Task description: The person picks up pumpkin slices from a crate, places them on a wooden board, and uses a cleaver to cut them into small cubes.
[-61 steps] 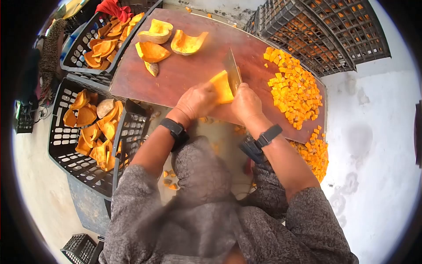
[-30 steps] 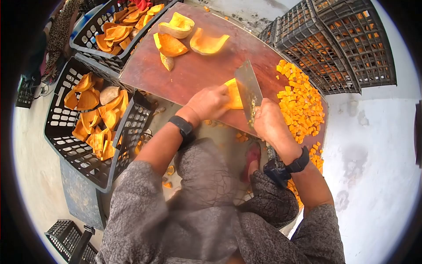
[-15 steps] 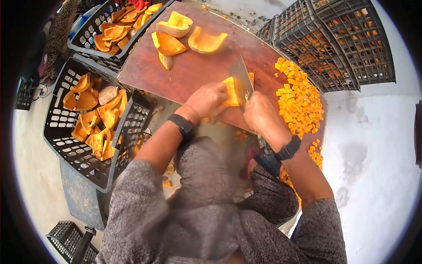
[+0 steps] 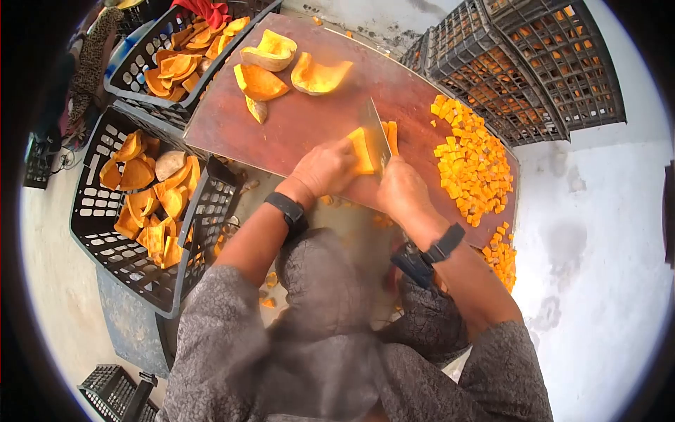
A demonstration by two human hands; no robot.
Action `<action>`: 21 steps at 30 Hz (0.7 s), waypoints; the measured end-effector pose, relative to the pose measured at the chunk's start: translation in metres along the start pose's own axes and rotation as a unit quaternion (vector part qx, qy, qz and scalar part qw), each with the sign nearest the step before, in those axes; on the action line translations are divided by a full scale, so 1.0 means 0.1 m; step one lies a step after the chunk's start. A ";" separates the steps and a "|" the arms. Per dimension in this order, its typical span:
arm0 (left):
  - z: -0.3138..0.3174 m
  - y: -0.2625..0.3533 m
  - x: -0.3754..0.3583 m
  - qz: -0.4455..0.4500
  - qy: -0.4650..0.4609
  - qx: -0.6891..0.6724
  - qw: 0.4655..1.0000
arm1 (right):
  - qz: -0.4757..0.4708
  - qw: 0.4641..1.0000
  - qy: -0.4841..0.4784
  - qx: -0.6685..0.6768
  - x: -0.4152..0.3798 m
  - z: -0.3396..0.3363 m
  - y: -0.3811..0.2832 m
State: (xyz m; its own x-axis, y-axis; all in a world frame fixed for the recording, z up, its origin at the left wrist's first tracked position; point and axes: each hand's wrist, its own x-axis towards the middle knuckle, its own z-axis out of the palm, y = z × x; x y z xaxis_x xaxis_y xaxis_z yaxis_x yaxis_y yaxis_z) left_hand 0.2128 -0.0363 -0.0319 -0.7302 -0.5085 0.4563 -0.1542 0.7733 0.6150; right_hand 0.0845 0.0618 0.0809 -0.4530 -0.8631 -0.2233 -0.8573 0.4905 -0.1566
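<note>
My left hand (image 4: 325,167) is closed on a piece of orange pumpkin (image 4: 361,149), pressing it on the reddish-brown table near its front edge. In my right hand (image 4: 403,186) is the handle of a broad-bladed knife (image 4: 377,133), its blade upright along the right side of that piece. Cut pumpkin strips (image 4: 391,136) stand just right of the blade. Further right lies a heap of diced pumpkin (image 4: 473,165). Several curved pumpkin chunks (image 4: 261,82) rest at the table's far left. My fingertips are partly hidden behind the hands.
A black crate (image 4: 91,204) of pumpkin pieces stands left of the table (image 4: 309,119), with another filled crate (image 4: 130,79) behind it. Stacked black crates (image 4: 485,63) holding diced pumpkin are at the back right, near a white wall (image 4: 583,232). A red cloth (image 4: 204,10) lies on the far crate.
The knife and my right hand have shifted slightly left, with the blade closer against the pumpkin piece. A strip now shows more clearly right of the blade. The view has moved a little.
</note>
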 end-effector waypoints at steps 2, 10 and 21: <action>-0.01 -0.02 0.00 0.006 -0.012 0.004 1.000 | -0.046 0.998 -0.037 -0.027 -0.02 -0.06 0.06; 0.02 -0.01 -0.01 0.024 -0.004 0.009 1.000 | -0.014 1.000 -0.005 -0.007 0.19 0.03 -0.09; 0.01 0.00 -0.02 0.026 0.007 0.008 1.000 | -0.040 0.999 0.015 -0.019 -0.12 0.20 0.13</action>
State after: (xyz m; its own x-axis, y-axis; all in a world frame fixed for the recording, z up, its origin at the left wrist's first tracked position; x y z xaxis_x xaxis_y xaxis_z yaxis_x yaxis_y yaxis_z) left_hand 0.2133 -0.0344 -0.0337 -0.7281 -0.4731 0.4960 -0.1267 0.8041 0.5809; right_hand 0.0832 0.0810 0.0626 -0.3893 -0.9028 -0.1828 -0.8993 0.4154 -0.1367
